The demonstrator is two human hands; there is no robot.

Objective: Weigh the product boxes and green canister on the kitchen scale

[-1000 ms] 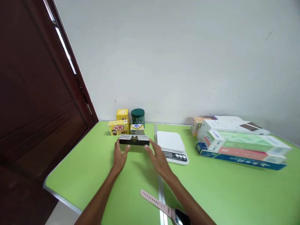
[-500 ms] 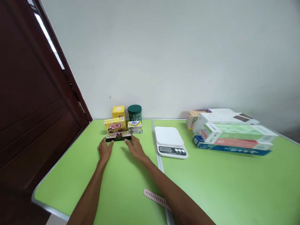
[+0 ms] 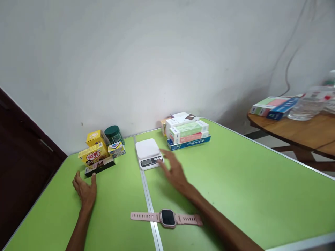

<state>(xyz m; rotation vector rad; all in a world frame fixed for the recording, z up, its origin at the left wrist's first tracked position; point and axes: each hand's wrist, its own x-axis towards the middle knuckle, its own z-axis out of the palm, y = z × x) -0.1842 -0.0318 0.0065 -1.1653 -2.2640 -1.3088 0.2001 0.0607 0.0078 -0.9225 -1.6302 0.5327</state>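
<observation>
My left hand (image 3: 85, 190) rests open on the green table (image 3: 235, 181), fingers apart, just in front of a long black box (image 3: 99, 166) that lies free on the table. My right hand (image 3: 173, 170) hovers open, fingers spread, just right of a white kitchen scale (image 3: 148, 153). Behind the black box stand a yellow snack box (image 3: 93, 155), a small yellow carton (image 3: 95, 137), a dark green jar (image 3: 113, 134) and a small blue-and-white box (image 3: 116, 149). A pink smartwatch (image 3: 166, 218) lies flat near the table's front, across its centre seam.
A stack of long boxes (image 3: 187, 134) sits at the back by the wall. At the right stands a wooden table (image 3: 295, 129) with boxes (image 3: 273, 105) and a clear container (image 3: 309, 104). A dark door (image 3: 21, 153) is at the left.
Both hands have let go of the black box, left beside the yellow boxes. The right hand has moved right to the scale. The view has swung right, showing the wooden table.
</observation>
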